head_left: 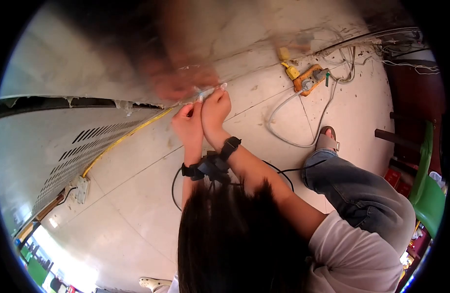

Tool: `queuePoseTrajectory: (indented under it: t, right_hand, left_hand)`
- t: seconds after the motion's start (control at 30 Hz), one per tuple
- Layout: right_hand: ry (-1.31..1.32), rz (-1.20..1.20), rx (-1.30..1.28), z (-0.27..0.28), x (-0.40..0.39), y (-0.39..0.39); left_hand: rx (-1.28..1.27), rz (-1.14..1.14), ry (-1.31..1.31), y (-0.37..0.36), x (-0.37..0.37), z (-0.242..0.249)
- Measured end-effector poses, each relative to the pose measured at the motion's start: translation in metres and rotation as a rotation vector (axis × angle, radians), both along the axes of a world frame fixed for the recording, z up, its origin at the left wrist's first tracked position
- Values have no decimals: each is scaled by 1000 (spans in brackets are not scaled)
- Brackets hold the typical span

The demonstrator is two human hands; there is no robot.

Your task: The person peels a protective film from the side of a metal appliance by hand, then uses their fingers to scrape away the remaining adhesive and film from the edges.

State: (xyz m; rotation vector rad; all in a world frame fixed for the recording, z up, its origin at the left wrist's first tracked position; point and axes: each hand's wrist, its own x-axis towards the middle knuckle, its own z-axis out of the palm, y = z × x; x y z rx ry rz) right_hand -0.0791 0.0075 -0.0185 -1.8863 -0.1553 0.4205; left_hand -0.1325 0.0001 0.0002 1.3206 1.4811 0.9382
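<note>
Beside the glossy panel (pixel 244 29), both hands (pixel 187 123) (pixel 216 108) seem to pinch a small whitish piece (pixel 201 96).

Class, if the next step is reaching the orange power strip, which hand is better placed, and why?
Probably the right hand: it is nearer the orange power strip, while the left hand is farther off. Both hands look occupied, though.

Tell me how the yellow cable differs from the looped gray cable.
The yellow cable is bright, while the gray cable is dull. The yellow cable runs nearly straight; the gray cable bends in a wide loop. The yellow cable follows the foot of the vented panel, whereas the gray cable lies out on the floor by the orange power strip. Both are long and slim.
</note>
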Motion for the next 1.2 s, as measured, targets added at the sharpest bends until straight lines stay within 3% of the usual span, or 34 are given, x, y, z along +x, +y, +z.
queuePoseTrajectory:
  t: [0.4,0.9,1.0,1.2]
  right_hand:
    - [15,13,14,-3,0,-3]
    - [362,7,93,7,-1,-7]
    - [216,108,84,-4,2,-14]
    - [502,-126,274,11,4,-31]
  left_hand:
    - [-56,-3,-49,-4,0,-10]
    - [-12,51,-49,-5,3,-8]
    - [-32,56,-18,-8,4,-1]
    - [-86,46,-74,-8,4,-2]
